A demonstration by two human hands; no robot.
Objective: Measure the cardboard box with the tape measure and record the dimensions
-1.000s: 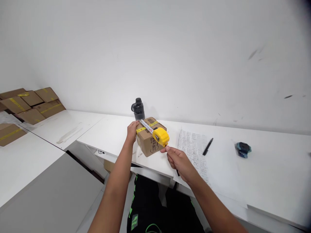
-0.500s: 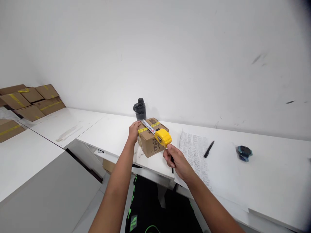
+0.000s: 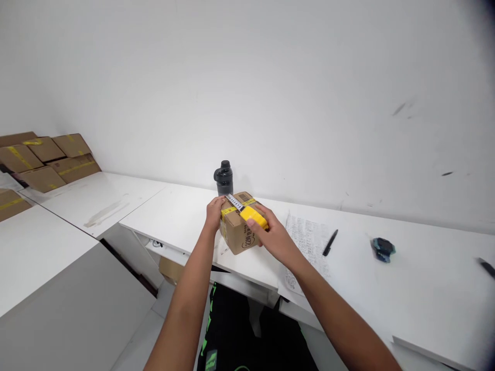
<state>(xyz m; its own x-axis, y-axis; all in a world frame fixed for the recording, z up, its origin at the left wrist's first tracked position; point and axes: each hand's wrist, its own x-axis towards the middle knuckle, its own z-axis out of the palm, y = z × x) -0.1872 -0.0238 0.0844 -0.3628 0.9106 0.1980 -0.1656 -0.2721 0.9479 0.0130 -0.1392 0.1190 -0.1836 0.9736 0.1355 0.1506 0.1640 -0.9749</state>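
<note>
A small cardboard box (image 3: 240, 243) with yellow tape and dark print sits at the table's front edge. My left hand (image 3: 214, 212) is closed against its left side, fingertips at the far top corner by the end of the blade. Whether they also pinch that end I cannot tell. Across the box top lies the white blade (image 3: 234, 202) of a yellow tape measure (image 3: 254, 217). My right hand (image 3: 274, 236) wraps round the tape measure's case at the near right of the box, thumb on the near side and fingers over the top.
Behind the box stands a dark bottle (image 3: 225, 179). To the right lie a handwritten sheet (image 3: 307, 239), a black pen (image 3: 330, 242) and a dark blue object (image 3: 383, 249). Several taped cartons (image 3: 75, 167) are stacked at the far left. A wall (image 3: 270, 93) rises behind the table.
My right hand has moved up and forward, from the near end of the tape measure to around its case. Less blade shows, and the case sits farther onto the box. My left hand stays put.
</note>
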